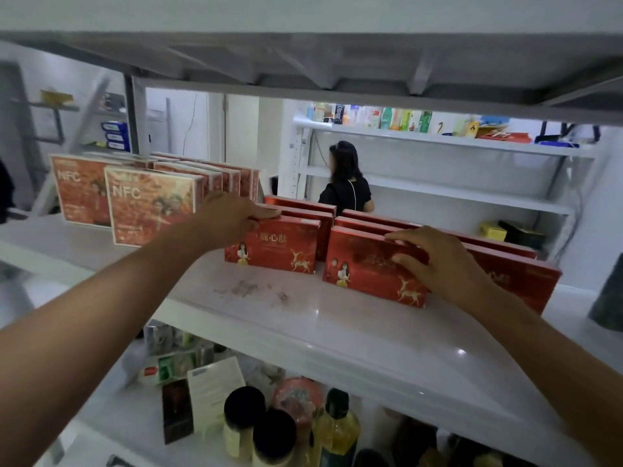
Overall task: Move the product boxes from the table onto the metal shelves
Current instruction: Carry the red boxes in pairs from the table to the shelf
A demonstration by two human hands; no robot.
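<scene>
Left hand: left hand [236, 215] is set on top-left corner of left red cardboard box w/ gold deer print [279, 246]. Fingers are laid over top edge, thumb on front face, so corner is pinched.
Right hand: right hand [435, 261] is closed on top edge of right red cardboard box w/ gold deer print [367, 269]. Fingers are hooked over top, thumb is pressed on front.
Task boxes: both are stood upright on white metal shelf [303, 318], fronts twd camera, w/ a narrow gap betw. them. More red boxes are ranked close behind each.
Front edge: a bare strip of shelf is left betw. box fronts and shelf lip; scuff marks are seen on it.
Headroom: grey underside of upper shelf [303, 59] is seen well above box tops.
Left side: orange NFC-printed boxes [151, 205] are stood upright in rows, near left box but apart. Left forearm is passed in front of them.
Right side: a further red box [526, 278] is set just beside right box, partly hidden by right wrist.
Behind: shelf is open at back. A person in black top [347, 187] is seen beyond, by white wall shelving w/ coloured bottles [438, 143].
Below: lower shelf is crowded w/ dark-capped jars [244, 409] and a yellow-liquid bottle [337, 429].
</scene>
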